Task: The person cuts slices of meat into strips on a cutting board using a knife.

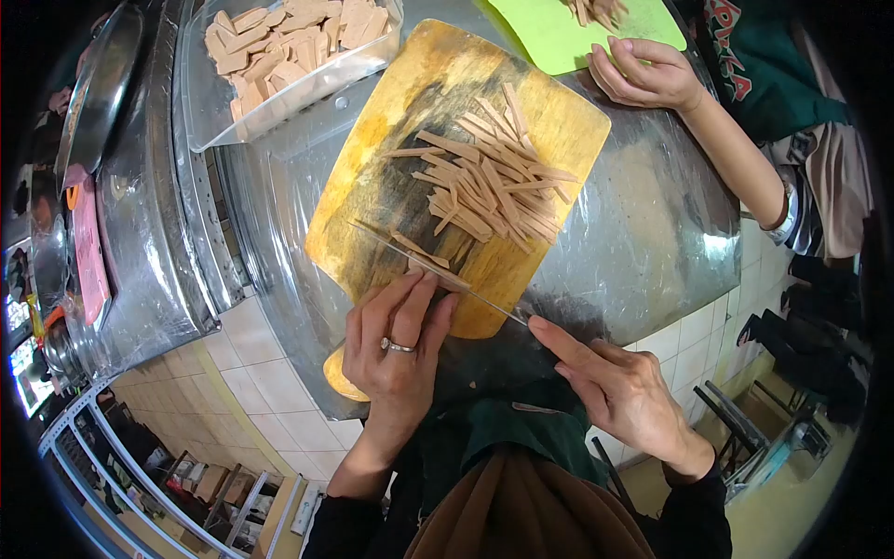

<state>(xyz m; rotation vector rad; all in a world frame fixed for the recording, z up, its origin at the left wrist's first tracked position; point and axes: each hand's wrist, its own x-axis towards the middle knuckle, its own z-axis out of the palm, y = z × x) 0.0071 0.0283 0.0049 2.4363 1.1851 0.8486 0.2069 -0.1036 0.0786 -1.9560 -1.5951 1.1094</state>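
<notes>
My right hand point(624, 387) grips a knife point(490, 302), its forefinger stretched along toward the blade. The thin blade lies slantwise over the near part of a worn wooden cutting board point(372, 126). My left hand point(391, 349), with a ring on one finger, presses a flat light-brown slice point(440, 272) to the board right beside the blade. A narrow strip point(419, 250) lies just beyond the knife. Farther up the board rests a loose heap of thin brown strips point(494, 182). The knife's handle is mostly hidden in my right hand.
A clear plastic container point(307, 98) of flat brown slices stands at the upper left. At the upper right, another person's hand point(647, 74) is by a green cutting board point(540, 42) with strips on it. The metal table point(643, 233) ends close to my body.
</notes>
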